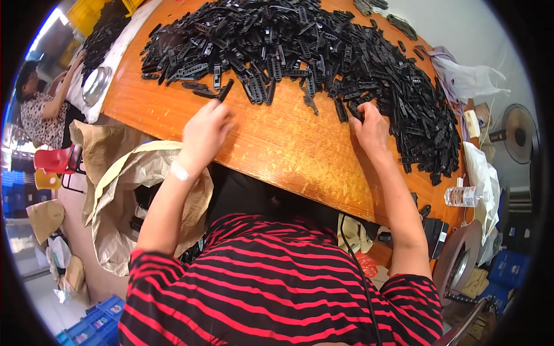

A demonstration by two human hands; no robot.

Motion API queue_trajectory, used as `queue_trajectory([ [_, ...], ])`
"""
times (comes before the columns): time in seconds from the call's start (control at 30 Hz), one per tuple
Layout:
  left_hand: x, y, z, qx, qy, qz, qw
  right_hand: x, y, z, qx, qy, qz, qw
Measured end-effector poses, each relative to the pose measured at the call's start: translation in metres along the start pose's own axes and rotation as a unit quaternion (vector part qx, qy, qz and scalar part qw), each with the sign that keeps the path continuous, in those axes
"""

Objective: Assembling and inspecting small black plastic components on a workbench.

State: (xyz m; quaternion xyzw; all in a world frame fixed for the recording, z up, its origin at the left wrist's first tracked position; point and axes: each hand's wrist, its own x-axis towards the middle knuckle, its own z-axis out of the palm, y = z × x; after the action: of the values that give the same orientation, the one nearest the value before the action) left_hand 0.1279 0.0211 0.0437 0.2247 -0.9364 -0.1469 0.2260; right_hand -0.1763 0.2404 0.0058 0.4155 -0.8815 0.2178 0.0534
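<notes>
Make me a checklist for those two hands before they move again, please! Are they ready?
1. Left hand at a narrow black piece: ok. How firmly it grips: cannot tell.
2. Right hand at another black piece by the edge of the pile: ok.
3. Hands apart from each other: ok, tabletop shows between them.
4. Sack by the left forearm open: ok, its mouth gapes.
5. Bottle away from both hands: ok, it's off to the right.

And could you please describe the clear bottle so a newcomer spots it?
Find the wooden table, then the lower right end of its heap of black parts. Just below is the clear bottle, transparent unlike the parts and white bag nearby.
</notes>
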Motion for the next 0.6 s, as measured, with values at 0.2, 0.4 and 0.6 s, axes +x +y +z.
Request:
queue_trajectory([
  [0.2,0.06,-0.032,0.063,0.051,0.024,0.071,0.996,-0.031,-0.054,0.008,0.104,-0.076,-0.069,0.989],
  [0.4,0.068,-0.037,0.068,0.12,-0.011,0.125,0.985,-0.049,-0.083,0.02,0.083,-0.109,-0.083,0.987],
  [0.6,0.05,-0.015,0.055,0.052,-0.02,0.07,0.996,-0.057,-0.092,0.015,0.1,-0.108,-0.135,0.98],
])
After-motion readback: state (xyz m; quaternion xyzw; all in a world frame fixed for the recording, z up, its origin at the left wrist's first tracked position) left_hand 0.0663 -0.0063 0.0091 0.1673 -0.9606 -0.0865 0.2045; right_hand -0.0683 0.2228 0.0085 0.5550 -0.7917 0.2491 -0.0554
